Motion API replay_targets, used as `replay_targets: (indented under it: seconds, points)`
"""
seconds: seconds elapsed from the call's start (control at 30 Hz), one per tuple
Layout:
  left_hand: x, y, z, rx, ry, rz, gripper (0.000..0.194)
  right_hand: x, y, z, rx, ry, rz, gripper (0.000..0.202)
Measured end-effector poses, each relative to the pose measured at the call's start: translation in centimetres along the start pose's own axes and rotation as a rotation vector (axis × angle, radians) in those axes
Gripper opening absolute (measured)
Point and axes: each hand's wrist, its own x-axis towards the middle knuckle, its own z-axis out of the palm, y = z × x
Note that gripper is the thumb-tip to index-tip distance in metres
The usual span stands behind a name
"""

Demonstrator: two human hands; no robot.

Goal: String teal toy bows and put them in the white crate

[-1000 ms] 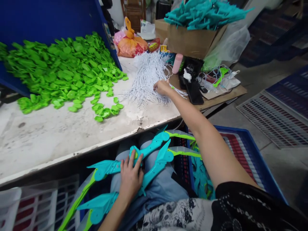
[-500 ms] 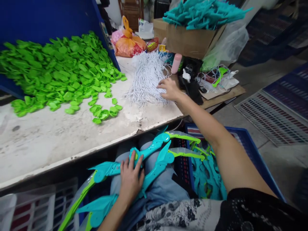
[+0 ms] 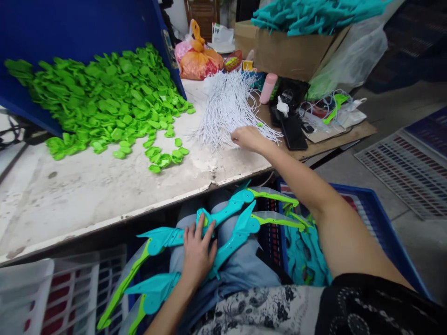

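Observation:
Two teal toy bows with lime-green limbs lie across my lap, an upper bow [image 3: 226,211] and a lower bow [image 3: 232,239]. My left hand [image 3: 199,251] lies on them with its fingers spread, fingertips at the grip of the upper one. On the table, my right hand [image 3: 246,138] is at the near edge of a pile of white strings [image 3: 226,109]. Its fingers are curled together at the strings; what is between the fingertips is too small to make out.
Green plastic pieces [image 3: 115,97] spill from a blue bin [image 3: 87,23] at the left. A cardboard box [image 3: 289,53] of teal parts stands at the back right. A phone [image 3: 294,132] and pink bottle [image 3: 268,88] lie right of the strings. A blue crate [image 3: 380,214] holds more bows.
My right hand has closed its fingers at the strings. The camera view has shifted, so the table and lap appear farther right. My left hand still rests on the bows.

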Motion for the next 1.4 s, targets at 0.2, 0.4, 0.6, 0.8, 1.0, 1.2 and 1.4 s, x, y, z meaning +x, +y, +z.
replay_targets:
  seconds: [0.2,0.4,0.6,0.8,1.0,1.2,1.4]
  points:
    - [3.3,1.3,-3.4,-0.356,0.152,-0.035,0.03,-11.0,3.6,1.3,0.275,0.076,0.09,0.021]
    - [12.3,7.7,-5.0,-1.273,-0.182,-0.368,0.034,-16.7,2.2,3.9,0.798,0.362,0.283,0.02]
    - [15.4,13.6,-0.7,-1.651,-0.505,-0.724,0.027,-19.8,0.5,6.8,1.492,0.426,0.634,0.034]
    - [17.5,17.0,1.4,-1.687,-0.443,-0.729,0.02,-21.5,-1.2,7.3,1.612,0.351,0.79,0.027]
    - [19.6,17.4,1.9,-1.63,-0.39,-0.759,0.016,-23.9,-1.4,7.6,1.746,0.143,0.743,0.024]
    - [18.7,16.5,2.1,-1.643,-0.45,-0.691,0.02,-27.9,-0.4,8.1,1.688,-0.155,0.629,0.019]
    - [15.9,17.5,2.6,-1.721,-0.627,-0.614,0.021,-28.7,-1.6,8.2,1.867,0.136,0.769,0.03]
